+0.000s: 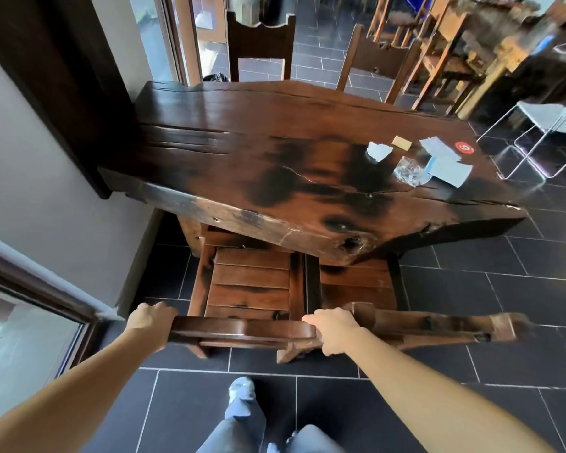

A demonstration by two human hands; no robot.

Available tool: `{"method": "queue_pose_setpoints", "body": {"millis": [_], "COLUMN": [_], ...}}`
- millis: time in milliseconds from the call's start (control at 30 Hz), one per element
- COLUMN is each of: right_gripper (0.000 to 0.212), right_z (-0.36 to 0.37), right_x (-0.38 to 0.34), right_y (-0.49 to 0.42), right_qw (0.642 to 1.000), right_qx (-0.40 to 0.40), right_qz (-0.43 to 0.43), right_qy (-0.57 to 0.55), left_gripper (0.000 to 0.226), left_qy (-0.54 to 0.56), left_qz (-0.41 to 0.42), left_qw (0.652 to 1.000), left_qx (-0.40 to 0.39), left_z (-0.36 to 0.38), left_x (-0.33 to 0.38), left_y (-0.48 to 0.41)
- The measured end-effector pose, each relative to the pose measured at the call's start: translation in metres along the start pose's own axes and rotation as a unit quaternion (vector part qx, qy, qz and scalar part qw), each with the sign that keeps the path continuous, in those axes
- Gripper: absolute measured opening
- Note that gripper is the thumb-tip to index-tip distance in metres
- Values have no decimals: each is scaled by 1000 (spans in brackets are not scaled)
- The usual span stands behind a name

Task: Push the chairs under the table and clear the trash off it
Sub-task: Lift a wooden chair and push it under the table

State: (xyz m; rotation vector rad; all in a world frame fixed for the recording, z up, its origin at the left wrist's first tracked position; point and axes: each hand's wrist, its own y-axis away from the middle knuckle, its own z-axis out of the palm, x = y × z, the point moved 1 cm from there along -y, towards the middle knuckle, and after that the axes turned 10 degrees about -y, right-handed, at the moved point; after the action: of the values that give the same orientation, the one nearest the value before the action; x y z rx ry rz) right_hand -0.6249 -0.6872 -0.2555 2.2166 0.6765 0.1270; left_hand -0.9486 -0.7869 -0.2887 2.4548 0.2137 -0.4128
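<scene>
Nearest the camera, both hands were clenched on the top rail of the near chair (242,331): the left hand (149,317) at its left end, the right hand (332,330) at its right end. The chair stood at the near edge of the bench (242,158), its slatted seat partly under the overhang. A second chair (438,325) stood just beside it on the right, its seat also partly under.

The chair looked to be solid dark timber: judged heavy, stiff, and likely to drag on the tiled floor (520,289) rather than glide. The two-ended hold on the rail appeared sound for a straight push; a one-sided hold would probably skew it.

Further off, toward the bench's right end, lay the trash: a torn white scrap (378,151), a small tan card (401,142), crumpled clear plastic (409,173), pale blue papers (446,165) and a red round sticker or cap (464,147). All judged light and limp; the plastic may slip, so gathering by pinching is advised.

At the far side, two chairs (260,47) stood drawn back from the bench.
</scene>
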Motion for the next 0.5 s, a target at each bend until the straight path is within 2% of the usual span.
{"method": "queue_pose_setpoints", "body": {"millis": [300,500], "right_gripper": [72,69], "right_z": [30,31], "right_x": [-4,-1], "right_y": [25,22], "right_qw": [1000,1000], "right_qx": [-2,7], "right_qz": [-8,-27], "right_qy": [17,13], "left_gripper": [42,39], "left_qy": [-6,12], "left_qz": [-8,-5], "left_qw": [1000,1000], "left_qx": [16,-28], "left_z": [22,11], "left_x": [14,14], "left_y": [32,35]}}
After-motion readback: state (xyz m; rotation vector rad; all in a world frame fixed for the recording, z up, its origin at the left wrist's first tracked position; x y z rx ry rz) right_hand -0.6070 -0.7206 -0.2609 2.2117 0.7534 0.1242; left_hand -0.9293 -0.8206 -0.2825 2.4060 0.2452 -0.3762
